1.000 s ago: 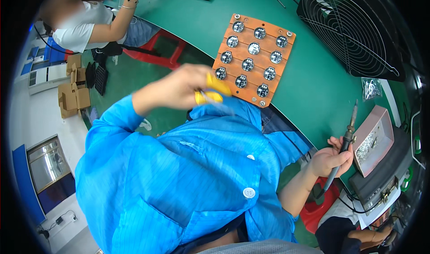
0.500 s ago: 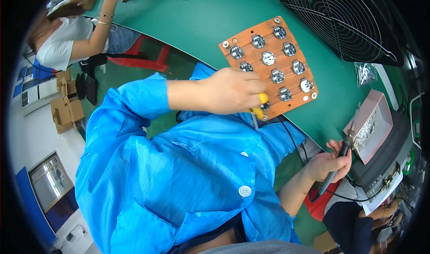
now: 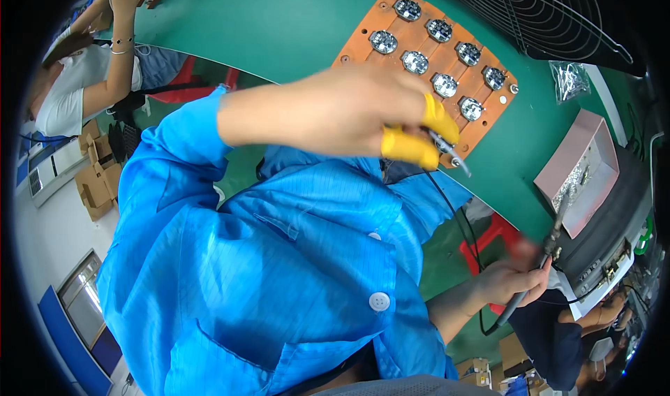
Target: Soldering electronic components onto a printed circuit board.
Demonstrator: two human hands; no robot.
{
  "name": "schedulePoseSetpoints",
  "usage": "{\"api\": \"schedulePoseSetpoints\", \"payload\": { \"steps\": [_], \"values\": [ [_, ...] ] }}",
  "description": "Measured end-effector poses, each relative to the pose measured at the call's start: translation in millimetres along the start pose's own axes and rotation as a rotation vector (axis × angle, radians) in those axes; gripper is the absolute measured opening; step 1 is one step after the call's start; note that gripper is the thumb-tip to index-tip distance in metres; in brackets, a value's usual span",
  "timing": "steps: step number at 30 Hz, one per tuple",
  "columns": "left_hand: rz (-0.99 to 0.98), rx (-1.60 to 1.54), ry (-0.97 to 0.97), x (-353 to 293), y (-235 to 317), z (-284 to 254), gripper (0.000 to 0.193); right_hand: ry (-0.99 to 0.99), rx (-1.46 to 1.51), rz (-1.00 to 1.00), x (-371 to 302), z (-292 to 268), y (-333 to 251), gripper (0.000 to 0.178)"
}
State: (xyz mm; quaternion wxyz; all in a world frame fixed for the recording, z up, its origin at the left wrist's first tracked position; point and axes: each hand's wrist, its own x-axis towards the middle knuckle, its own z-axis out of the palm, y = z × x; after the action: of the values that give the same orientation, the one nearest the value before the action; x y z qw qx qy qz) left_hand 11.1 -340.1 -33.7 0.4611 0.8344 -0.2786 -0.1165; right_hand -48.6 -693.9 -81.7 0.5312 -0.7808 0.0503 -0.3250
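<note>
A slim metal tool (image 3: 447,149), possibly tweezers, is grasped by the left hand (image 3: 359,113) between fingers (image 3: 407,147) fitted with yellow covers, presumably worn for grip or protection. The tool is held at the near corner of an orange board (image 3: 484,128); whether its end touches anything cannot be told, the hand being blurred. A soldering iron (image 3: 550,248) is gripped by the right hand (image 3: 513,281), the fingers being closed around the handle, back from the metal tip, probably as a guard against heat. The tip is directed away from the body, in line with a pink box (image 3: 562,153) of small metallic pieces; contact cannot be confirmed.

The orange board is laid at the near edge of the green tabletop (image 3: 293,36), apparently for easy reach. Round modules (image 3: 444,85) are set in rows, seemingly seated in recesses against shifting.

A caged black fan (image 3: 544,12), a clear bag (image 3: 569,82) and a dark case (image 3: 615,211) are noted toward the right. Red stools (image 3: 497,230), cardboard boxes (image 3: 94,193) and a seated co-worker (image 3: 63,92) are observed around the room.
</note>
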Motion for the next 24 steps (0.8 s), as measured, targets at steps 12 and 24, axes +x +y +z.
{"api": "schedulePoseSetpoints", "payload": {
  "steps": [12, 24],
  "values": [
    [0.125, 0.247, 0.279, -25, -6, -16, 0.023, -0.852, 0.232, -0.233, 18, 29, -43, 0.027],
    [0.107, 0.283, 0.342, -28, -4, 2, 0.014, -0.95, 0.133, -0.383, 14, 41, -43, 0.016]
  ]
}}
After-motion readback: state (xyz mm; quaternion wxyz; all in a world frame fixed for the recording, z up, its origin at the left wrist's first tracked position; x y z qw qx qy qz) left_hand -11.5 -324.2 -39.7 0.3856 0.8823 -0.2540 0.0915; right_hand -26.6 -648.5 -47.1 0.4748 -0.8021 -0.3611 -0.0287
